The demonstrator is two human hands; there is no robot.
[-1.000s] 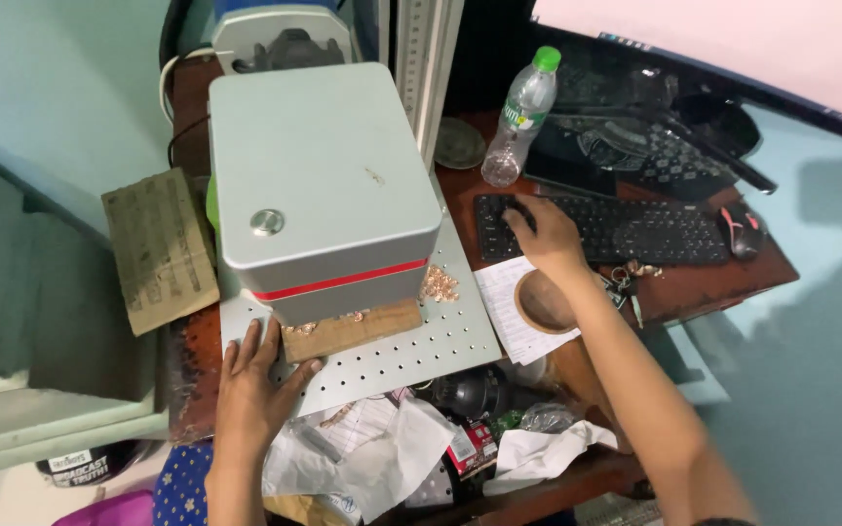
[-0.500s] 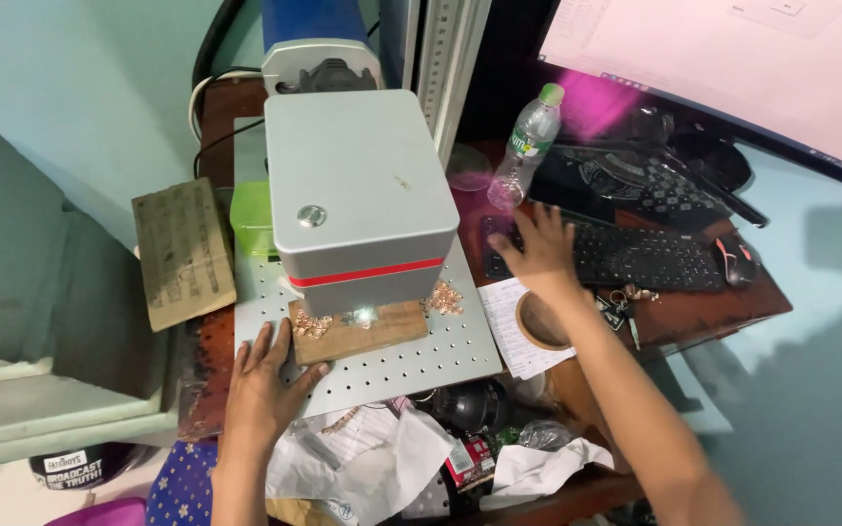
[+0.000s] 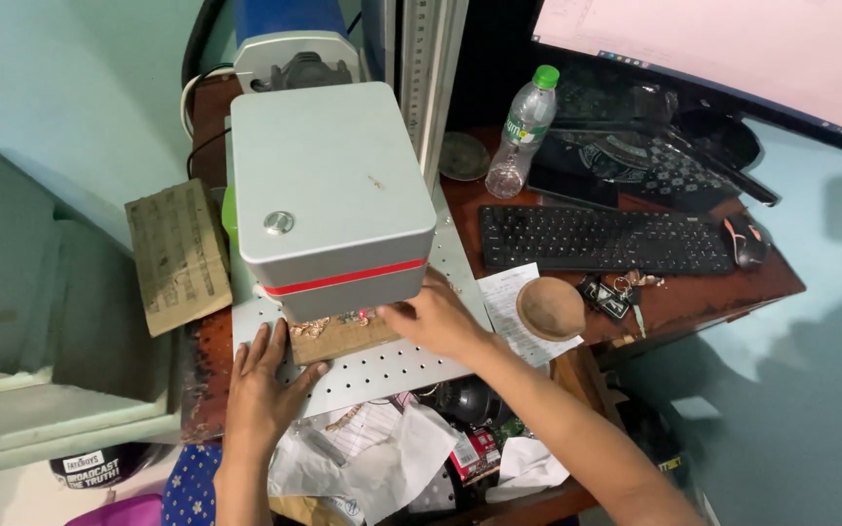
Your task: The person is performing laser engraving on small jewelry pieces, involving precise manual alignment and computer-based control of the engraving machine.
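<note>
A small brown wooden piece point(image 3: 341, 337) lies on a grey perforated metal plate point(image 3: 382, 368) under a grey box-shaped machine head point(image 3: 328, 195) with a red stripe. My left hand point(image 3: 263, 390) rests flat on the plate, its fingertips against the wooden piece's left end. My right hand point(image 3: 433, 318) touches the piece's right end, with fingers reaching under the machine head. Each hand presses the piece from its side; neither lifts it.
A black keyboard point(image 3: 601, 240), a mouse point(image 3: 746, 241), a plastic water bottle point(image 3: 522, 133) and a round wooden disc point(image 3: 551, 308) on paper sit on the desk at right. A monitor point(image 3: 723, 54) stands behind. A wooden plank point(image 3: 177, 255) lies at left. Crumpled papers point(image 3: 382, 453) lie below.
My right hand left the keyboard and came to the wooden piece's right end. The light spot on the piece is gone. The camera view shifted closer.
</note>
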